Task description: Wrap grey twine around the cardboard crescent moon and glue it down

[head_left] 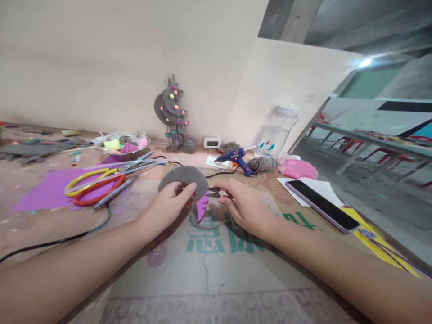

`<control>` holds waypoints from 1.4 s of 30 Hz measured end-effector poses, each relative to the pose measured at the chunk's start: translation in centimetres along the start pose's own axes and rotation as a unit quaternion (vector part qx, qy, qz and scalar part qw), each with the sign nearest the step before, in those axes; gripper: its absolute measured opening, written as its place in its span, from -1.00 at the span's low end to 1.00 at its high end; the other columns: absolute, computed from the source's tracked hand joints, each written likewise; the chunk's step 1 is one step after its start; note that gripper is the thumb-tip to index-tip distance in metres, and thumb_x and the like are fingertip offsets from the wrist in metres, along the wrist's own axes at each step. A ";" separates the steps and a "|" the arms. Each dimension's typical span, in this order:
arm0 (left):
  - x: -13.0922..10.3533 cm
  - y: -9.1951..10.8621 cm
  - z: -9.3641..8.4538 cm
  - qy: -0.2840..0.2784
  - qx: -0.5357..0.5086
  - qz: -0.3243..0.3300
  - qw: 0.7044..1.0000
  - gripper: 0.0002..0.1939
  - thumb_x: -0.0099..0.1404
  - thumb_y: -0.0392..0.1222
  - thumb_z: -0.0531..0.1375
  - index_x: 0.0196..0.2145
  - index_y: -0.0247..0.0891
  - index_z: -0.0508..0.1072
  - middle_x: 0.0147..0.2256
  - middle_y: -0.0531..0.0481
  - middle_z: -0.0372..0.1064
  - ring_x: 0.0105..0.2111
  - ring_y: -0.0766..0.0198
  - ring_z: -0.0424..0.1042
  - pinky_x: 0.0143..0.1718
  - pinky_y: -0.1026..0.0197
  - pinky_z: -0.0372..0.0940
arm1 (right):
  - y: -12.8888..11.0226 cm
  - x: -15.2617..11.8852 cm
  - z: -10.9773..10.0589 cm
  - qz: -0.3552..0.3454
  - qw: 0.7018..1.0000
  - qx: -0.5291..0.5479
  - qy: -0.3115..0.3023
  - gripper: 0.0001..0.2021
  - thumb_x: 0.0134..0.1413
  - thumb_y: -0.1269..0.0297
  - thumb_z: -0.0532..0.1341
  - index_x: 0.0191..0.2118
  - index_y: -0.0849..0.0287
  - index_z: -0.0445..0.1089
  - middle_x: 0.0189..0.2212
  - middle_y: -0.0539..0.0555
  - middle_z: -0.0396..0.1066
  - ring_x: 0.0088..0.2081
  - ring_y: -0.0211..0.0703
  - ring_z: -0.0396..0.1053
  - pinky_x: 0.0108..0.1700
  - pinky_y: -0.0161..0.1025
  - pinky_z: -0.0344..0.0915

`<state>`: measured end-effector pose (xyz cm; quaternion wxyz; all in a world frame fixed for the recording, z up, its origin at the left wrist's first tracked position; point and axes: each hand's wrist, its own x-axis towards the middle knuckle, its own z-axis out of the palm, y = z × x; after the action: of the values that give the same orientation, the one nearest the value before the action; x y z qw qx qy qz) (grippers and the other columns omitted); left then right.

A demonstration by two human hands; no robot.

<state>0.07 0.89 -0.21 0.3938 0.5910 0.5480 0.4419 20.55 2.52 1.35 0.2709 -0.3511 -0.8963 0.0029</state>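
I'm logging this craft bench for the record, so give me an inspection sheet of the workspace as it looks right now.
Surface: flattened cardboard with green print over a dusty table.
Job's things: grey twine-wrapped disc with purple piece; small snips.
Clutter: glue gun, large scissors, purple sheet, bowl of scraps, twine ball, phone, pink bag.
Hands: left hand fingers grip the disc; right hand holds the snips.
Cables: black cord at left.
Surroundings: plain wall, finished ornament, benches at right.

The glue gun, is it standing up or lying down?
Standing up. The blue glue gun rests propped on its handle and stand, nozzle pointing left, behind the hands on the cardboard.
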 end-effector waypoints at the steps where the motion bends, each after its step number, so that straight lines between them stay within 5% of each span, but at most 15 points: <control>1: 0.0 -0.1 0.0 0.001 0.009 -0.001 1.000 -0.60 0.18 0.15 0.06 -0.52 -0.26 0.34 -0.54 0.05 0.35 -0.48 0.26 0.35 -0.40 0.25 0.17 | -0.2 -0.1 0.1 -0.006 1.000 -0.005 -0.007 -0.72 0.23 0.22 -0.02 -0.03 0.18 0.26 -0.24 0.11 0.38 -0.23 -0.14 0.34 -0.19 -0.22 0.24; 6: 0.2 0.0 -0.1 0.000 0.042 0.005 0.999 -0.62 0.16 0.11 0.08 -0.57 -0.26 0.34 -0.58 0.03 0.36 -0.51 0.23 0.35 -0.42 0.24 0.16 | -0.3 -0.4 0.3 0.026 0.999 -0.014 -0.013 -0.70 0.21 0.14 0.00 -0.03 0.17 0.23 -0.27 0.10 0.41 -0.29 -0.16 0.37 -0.25 -0.24 0.24; 16: 0.0 0.5 -0.1 0.009 0.063 0.001 0.998 -0.64 0.15 0.10 0.09 -0.57 -0.26 0.35 -0.59 0.02 0.37 -0.53 0.24 0.35 -0.47 0.25 0.15 | 0.2 -0.1 0.2 -0.021 0.994 -0.111 -0.007 -0.80 0.20 0.20 0.04 -0.24 0.20 0.32 -0.39 0.07 0.44 -0.35 -0.16 0.38 -0.33 -0.28 0.18; 42: 0.2 0.4 -0.1 -0.003 0.026 -0.004 1.000 -0.65 0.13 0.08 0.12 -0.59 -0.26 0.33 -0.60 0.03 0.37 -0.53 0.25 0.34 -0.45 0.24 0.16 | 0.1 -0.1 0.0 -0.017 0.995 -0.097 0.003 -0.78 0.20 0.19 0.03 -0.25 0.18 0.35 -0.41 0.06 0.46 -0.39 -0.20 0.38 -0.33 -0.30 0.18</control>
<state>0.10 1.06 0.24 0.3813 0.6002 0.5607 0.4243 20.63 2.55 1.27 0.2382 -0.3604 -0.8974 -0.0893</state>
